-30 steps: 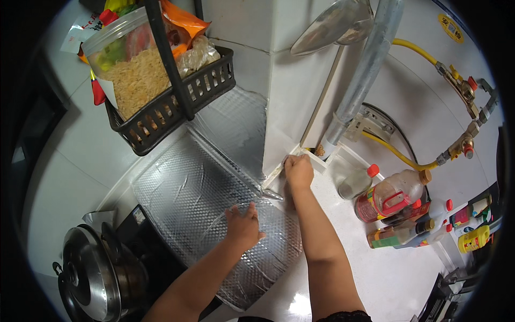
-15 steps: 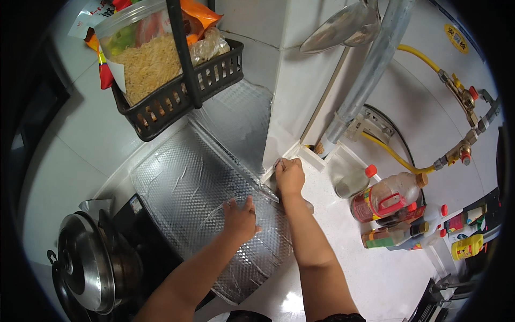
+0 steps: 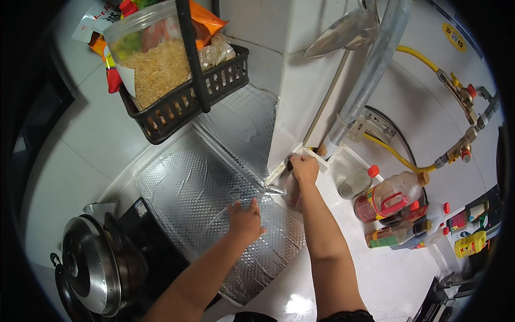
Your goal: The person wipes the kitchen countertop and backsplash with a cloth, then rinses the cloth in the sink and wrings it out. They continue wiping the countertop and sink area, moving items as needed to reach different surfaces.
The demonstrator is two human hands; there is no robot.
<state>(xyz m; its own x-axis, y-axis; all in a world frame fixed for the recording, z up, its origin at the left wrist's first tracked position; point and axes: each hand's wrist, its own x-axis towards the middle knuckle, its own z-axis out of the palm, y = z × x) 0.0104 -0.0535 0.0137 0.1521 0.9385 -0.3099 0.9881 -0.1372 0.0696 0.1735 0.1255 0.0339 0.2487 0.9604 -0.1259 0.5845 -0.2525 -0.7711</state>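
A silver, quilted foil sheet (image 3: 182, 185) covers the counter and folds up against the wall corner. My left hand (image 3: 245, 221) rests on the sheet, fingers spread and holding nothing. My right hand (image 3: 304, 167) is at the foot of the wall corner, beside the sheet's right edge. It is closed on a limp, brownish cloth-like thing (image 3: 292, 189), which hangs below the fingers against the sheet's edge. The hand hides part of it, and its exact kind is unclear.
A black basket (image 3: 155, 126) with a tub of dry noodle-like food hangs upper left. A lidded steel pot (image 3: 88, 263) stands lower left. Several bottles (image 3: 394, 196) line the right wall beneath yellow gas hoses (image 3: 397, 155). A metal pipe (image 3: 370, 70) rises behind my right hand.
My right hand has shifted slightly right and up along the wall corner, and more of the brownish thing shows beneath it. My left hand stays spread on the foil; the whole view has shifted a little.
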